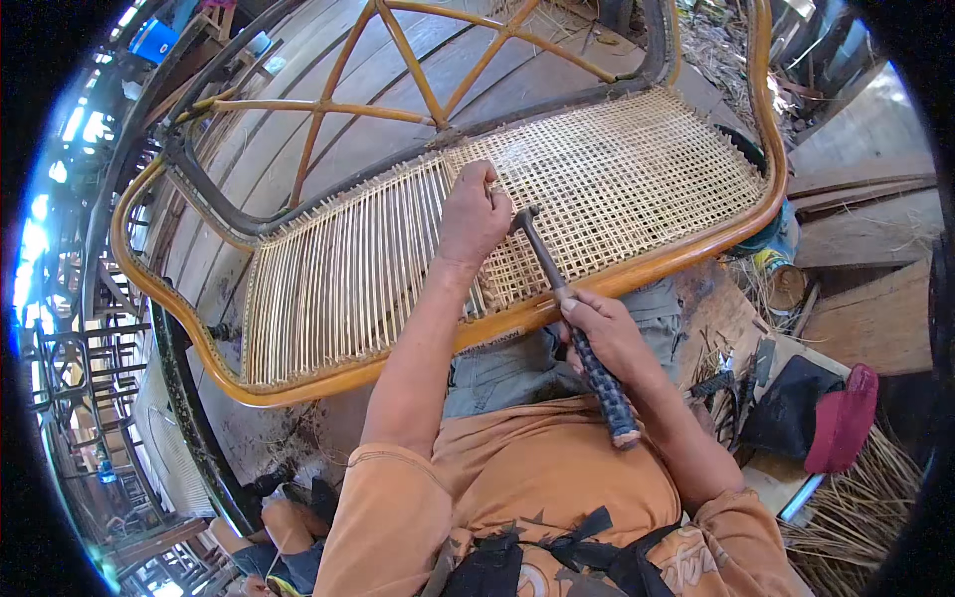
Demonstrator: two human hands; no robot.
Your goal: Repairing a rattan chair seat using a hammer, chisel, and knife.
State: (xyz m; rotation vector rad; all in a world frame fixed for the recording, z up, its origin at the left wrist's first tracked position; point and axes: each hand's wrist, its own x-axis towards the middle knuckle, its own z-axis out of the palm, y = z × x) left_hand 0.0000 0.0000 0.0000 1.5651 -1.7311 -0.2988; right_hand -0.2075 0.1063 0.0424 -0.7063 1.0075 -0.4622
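Across my lap lies a curved rattan chair frame [686,246] with a cane-woven seat. Its right part is a finished-looking open cane weave [617,164]; on the left, cane strands [338,269] run one way only, with gaps between them. My left hand [475,214] is closed in a fist over the line where the two parts meet, and whatever its fingers pinch is hidden. My right hand [607,333] is wrapped round the dark, textured handle of a hammer [542,249]. The hammer's head rests at the weave, just right of my left fist.
Crossed rattan bars [398,60] rise from the frame's far side above a plank floor. On a board at the right lie dark hand tools [741,388] and a black and maroon pouch [841,418]. Dry fibre strips [856,527] are heaped below. Another person's legs [288,527] show lower left.
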